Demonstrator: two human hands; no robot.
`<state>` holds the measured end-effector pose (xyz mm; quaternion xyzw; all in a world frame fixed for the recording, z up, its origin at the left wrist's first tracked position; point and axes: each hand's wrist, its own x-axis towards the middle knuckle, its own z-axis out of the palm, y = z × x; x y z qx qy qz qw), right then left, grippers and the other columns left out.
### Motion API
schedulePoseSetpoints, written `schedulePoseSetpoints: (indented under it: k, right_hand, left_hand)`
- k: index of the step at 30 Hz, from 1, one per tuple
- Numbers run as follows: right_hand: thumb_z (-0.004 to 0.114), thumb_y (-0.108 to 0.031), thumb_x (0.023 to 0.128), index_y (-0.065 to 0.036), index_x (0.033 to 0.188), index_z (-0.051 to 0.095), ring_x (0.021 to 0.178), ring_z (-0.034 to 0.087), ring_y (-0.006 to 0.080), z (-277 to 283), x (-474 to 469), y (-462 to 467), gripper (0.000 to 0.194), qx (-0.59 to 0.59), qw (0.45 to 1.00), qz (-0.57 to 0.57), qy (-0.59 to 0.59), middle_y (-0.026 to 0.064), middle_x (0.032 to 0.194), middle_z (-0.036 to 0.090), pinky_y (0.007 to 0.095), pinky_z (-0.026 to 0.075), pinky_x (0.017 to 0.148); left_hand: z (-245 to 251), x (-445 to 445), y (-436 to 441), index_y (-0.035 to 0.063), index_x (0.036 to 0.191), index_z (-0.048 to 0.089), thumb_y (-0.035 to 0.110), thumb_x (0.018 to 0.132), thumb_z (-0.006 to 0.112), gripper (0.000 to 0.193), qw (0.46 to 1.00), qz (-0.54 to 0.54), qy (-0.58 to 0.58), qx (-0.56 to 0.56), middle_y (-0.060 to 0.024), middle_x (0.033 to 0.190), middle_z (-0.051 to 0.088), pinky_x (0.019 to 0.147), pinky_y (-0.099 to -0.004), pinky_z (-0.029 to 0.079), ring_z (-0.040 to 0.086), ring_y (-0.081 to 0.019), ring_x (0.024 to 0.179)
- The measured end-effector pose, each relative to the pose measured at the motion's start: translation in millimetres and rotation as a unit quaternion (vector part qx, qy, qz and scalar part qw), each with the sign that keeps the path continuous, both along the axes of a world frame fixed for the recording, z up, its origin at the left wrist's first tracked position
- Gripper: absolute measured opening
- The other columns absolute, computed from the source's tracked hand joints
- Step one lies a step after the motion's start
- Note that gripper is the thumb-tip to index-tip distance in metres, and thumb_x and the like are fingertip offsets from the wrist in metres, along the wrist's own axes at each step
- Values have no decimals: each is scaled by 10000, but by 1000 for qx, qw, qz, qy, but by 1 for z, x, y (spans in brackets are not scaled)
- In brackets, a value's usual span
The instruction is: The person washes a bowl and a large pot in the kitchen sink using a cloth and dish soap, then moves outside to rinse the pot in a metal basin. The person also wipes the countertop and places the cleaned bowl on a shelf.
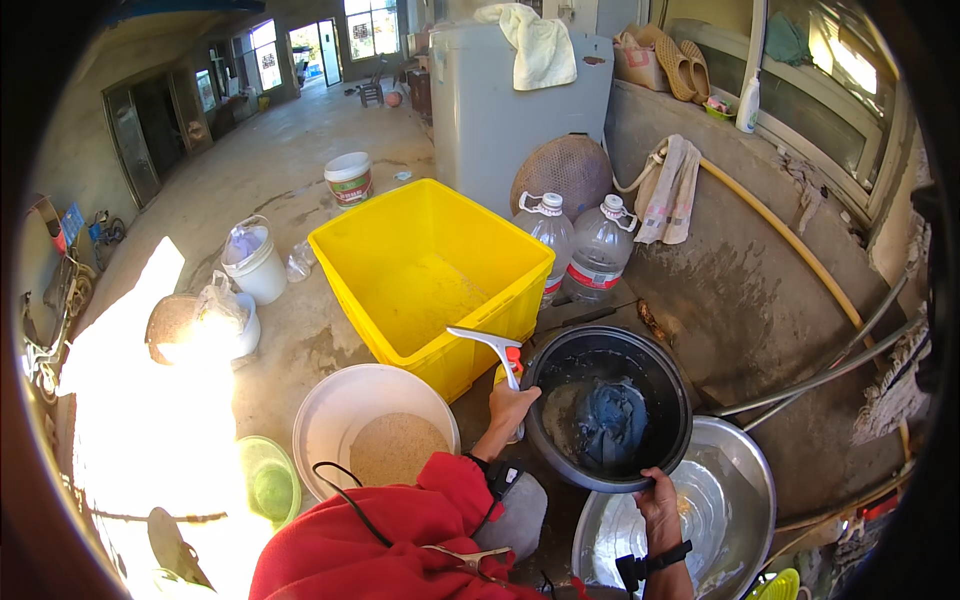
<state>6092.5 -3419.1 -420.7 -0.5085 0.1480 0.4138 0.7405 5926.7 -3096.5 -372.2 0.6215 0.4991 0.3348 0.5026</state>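
Observation:
A black round basin (553, 457) holds murky water and a wet blue cloth (611, 420). My right hand (658, 495) grips its near rim, thumb on top. At the basin's left side, my left hand (510, 409) is closed around a spray squeegee (491, 341) with a white blade head and a red trigger. The left thumb reaches the basin's rim; how far those fingers support the basin is hidden. Partly beneath the black basin, a large metal basin (731, 517) has some water in it. A yellow plastic crate (420, 255) stands just beyond my left hand.
Two large clear water bottles (600, 247) stand right of the crate. A white tub (375, 382) with grainy contents sits left, beside a green basin (270, 480). Hoses (795, 240) run along the right wall. Behind the crate rises a grey appliance (480, 105); a small bucket (349, 180) stands nearby.

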Motion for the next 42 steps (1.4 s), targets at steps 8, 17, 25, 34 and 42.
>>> schedulePoseSetpoints:
  k: [8, 17, 25, 34, 42]
  right_hand:
    - [669, -45, 758, -69, 1005, 627, 847, 653, 223, 2, 10, 21, 253, -38, 997, 60, -2, 51, 939, 679, 365, 551, 713]
    - [689, -91, 807, -82, 986, 636, 753, 653, 186, -50, 8, 47, 186, 27, 992, 108, 63, 23, 864, 672, 287, 542, 621]
    - [624, -33, 824, 40, 1096, 567, 873, 673, 376, -79, 9, 65, 286, 66, 989, 76, 104, 160, 1001, 646, 603, 601, 698]
    - [593, -61, 834, 19, 1000, 569, 691, 651, 369, -86, 15, 81, 186, 22, 991, 84, 102, 168, 914, 638, 516, 570, 531]
    - [611, -52, 838, -26, 1097, 574, 868, 649, 334, -108, -38, 91, 263, 49, 989, 19, 137, 157, 1046, 636, 470, 554, 590]
  left_hand:
    - [-19, -8, 10, -30, 811, 614, 237, 657, 796, 358, 995, 70, -76, -4, -87, 686, 619, 623, -375, 477, 616, -218, 642]
    - [-36, -15, 32, -50, 915, 666, 322, 622, 779, 487, 995, 89, 23, 22, -227, 824, 691, 748, -414, 526, 694, -364, 807]
    - [-85, -10, 42, -41, 895, 640, 276, 674, 813, 423, 989, 117, 73, 58, -146, 762, 654, 692, -382, 495, 617, -282, 686]
    - [-92, -3, 39, -38, 969, 711, 370, 771, 823, 466, 976, 164, 132, 49, -216, 877, 721, 744, -423, 514, 697, -365, 810]
    - [-45, -14, 27, 107, 1009, 775, 349, 866, 712, 288, 948, 178, 256, 71, -204, 965, 725, 808, -487, 529, 687, -408, 918]
